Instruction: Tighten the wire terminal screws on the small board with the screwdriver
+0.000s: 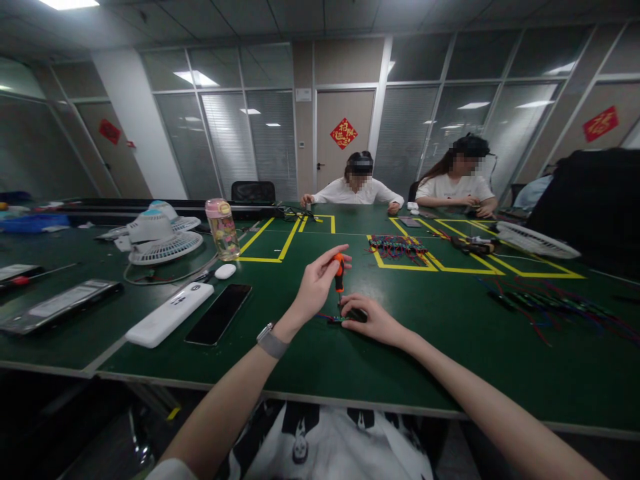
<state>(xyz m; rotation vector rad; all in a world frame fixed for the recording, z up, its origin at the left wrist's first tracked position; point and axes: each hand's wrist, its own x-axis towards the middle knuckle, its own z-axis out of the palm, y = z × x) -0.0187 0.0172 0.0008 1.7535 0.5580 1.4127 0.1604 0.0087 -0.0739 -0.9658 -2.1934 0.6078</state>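
Observation:
My left hand (pixel 320 280) grips the orange and black handle of a screwdriver (pixel 339 270), which stands nearly upright. Its shaft points down at a small green circuit board (pixel 336 320) with thin red and blue wires, lying on the green table. Whether the tip touches the board, I cannot tell. Fingers of my right hand (pixel 367 317) close on the right part of the board, close to the screwdriver's lower end, and hide some of it.
Left of my hands lie a black phone (pixel 220 315), a white power bank (pixel 171 315), a bottle (pixel 223 230) and white fans (pixel 163 237). Wired boards sit in a bundle (pixel 399 247) and a row (pixel 555 303) to the right. Two people (pixel 357 187) sit across the table (pixel 280 363).

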